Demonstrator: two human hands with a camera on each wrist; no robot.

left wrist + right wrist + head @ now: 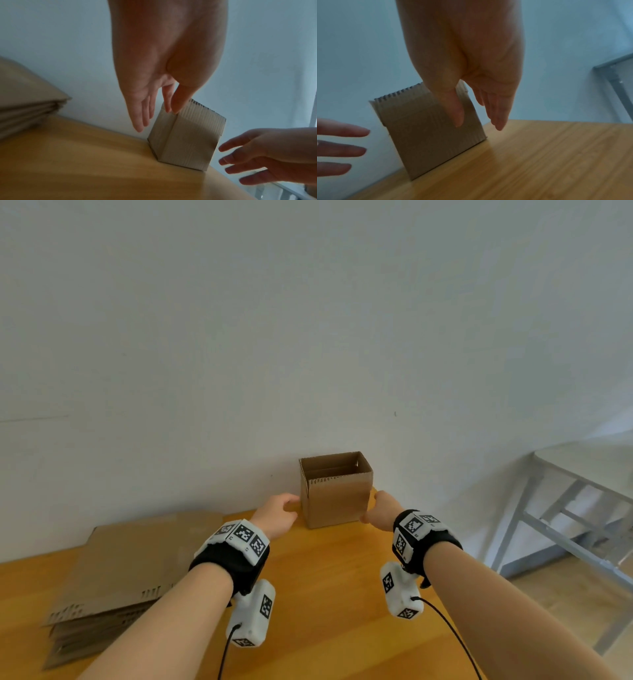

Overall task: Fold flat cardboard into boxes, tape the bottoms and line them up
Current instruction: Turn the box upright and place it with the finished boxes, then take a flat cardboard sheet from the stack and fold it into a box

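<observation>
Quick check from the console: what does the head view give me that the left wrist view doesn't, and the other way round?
Only the head view looks down into the folded box: its top is open, and it stands against the wall. It also shows both wrist-worn cameras and the grey metal frame on the right.

Only the left wrist view shows the fingers: the left hand has straight fingers at the box's upper corner, and the right hand is spread open beside it.

Both show the box upright on the wooden table and the stack of flat cardboard.
</observation>
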